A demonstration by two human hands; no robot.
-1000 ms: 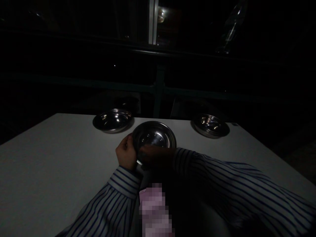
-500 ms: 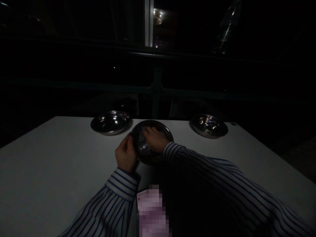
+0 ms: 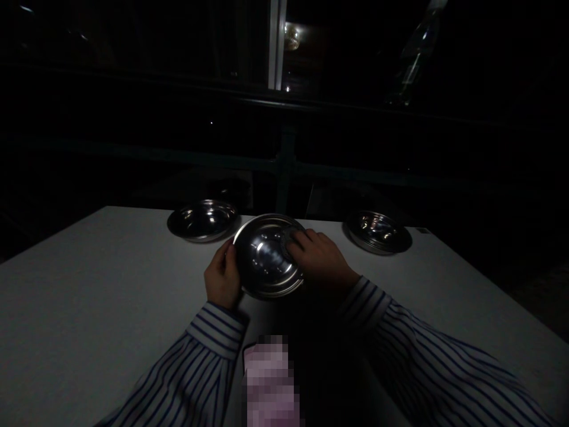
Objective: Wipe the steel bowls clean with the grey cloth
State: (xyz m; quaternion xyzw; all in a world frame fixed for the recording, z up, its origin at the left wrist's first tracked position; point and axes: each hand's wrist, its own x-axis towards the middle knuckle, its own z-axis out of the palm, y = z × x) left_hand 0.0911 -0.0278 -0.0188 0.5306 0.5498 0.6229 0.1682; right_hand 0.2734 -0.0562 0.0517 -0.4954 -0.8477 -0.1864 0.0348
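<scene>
A round steel plate (image 3: 267, 258) is tilted up toward me over the middle of a white table (image 3: 89, 308). My left hand (image 3: 222, 279) grips its left rim, fingers closed round the edge. My right hand (image 3: 317, 258) lies over the plate's right side with fingers curled onto its face; whether something is under them I cannot make out. Both arms wear striped sleeves.
A steel bowl (image 3: 202, 220) stands at the table's far edge on the left. A second steel plate (image 3: 377, 231) sits at the far right. A dark railing (image 3: 284, 163) runs behind the table. The room is very dim.
My right hand slid from the plate's middle to its right side. The plate tipped up more toward me. My left hand kept its hold on the rim.
</scene>
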